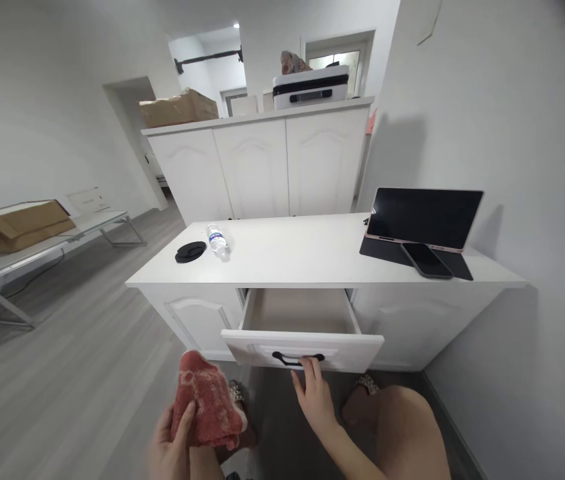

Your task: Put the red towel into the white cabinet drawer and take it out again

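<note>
A folded red cloth (207, 400) with pale markings, towel-like, is pinched in my left hand (175, 433), thumb on its face. It is held low, left of the drawer. My right hand (315, 393) reaches the black drawer handle (287, 361), fingers hooked at its right end. The white drawer (257, 347) is pulled out of the cabinet, and its visible inside shows a bare bottom.
On the white cabinet top (292, 250) lie a clear water bottle (218, 241), a flat black round item (191, 251), a tablet (425, 217) on its stand and a phone (426, 260). A wall (537, 200) borders the right. Behind stands a taller cabinet (252, 160).
</note>
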Motion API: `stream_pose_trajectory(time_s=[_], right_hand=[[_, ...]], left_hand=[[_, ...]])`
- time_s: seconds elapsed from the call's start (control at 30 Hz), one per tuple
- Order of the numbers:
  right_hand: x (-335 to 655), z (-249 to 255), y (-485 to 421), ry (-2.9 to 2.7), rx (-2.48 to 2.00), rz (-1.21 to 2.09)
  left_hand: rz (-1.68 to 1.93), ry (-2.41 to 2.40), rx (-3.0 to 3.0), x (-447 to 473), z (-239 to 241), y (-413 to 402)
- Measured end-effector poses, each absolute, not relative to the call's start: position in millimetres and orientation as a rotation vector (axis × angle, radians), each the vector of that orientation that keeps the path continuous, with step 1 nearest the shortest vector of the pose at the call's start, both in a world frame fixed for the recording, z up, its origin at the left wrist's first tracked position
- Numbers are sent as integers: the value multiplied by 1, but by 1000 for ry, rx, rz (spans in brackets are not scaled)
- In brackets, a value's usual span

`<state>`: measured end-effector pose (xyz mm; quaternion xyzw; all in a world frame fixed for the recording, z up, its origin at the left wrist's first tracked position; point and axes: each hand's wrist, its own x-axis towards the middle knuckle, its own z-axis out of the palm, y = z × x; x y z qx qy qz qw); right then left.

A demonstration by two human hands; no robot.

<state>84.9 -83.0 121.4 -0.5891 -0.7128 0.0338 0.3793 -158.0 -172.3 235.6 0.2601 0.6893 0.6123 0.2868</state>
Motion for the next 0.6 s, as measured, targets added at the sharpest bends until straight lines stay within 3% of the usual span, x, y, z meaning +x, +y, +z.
stream_pose_trajectory(time_s=[0.17, 0.33, 0.6], right_hand=[[90, 117, -99, -1854, -1461, 130], [98, 113, -115, -1906, -1383, 171], [94, 111, -143, -1936, -1458, 244]], left_hand=[[1759, 1442, 418, -144, 292, -161], [1735, 1356, 600, -124, 331, -137], [1328, 1291, 1151, -86, 357, -66]])
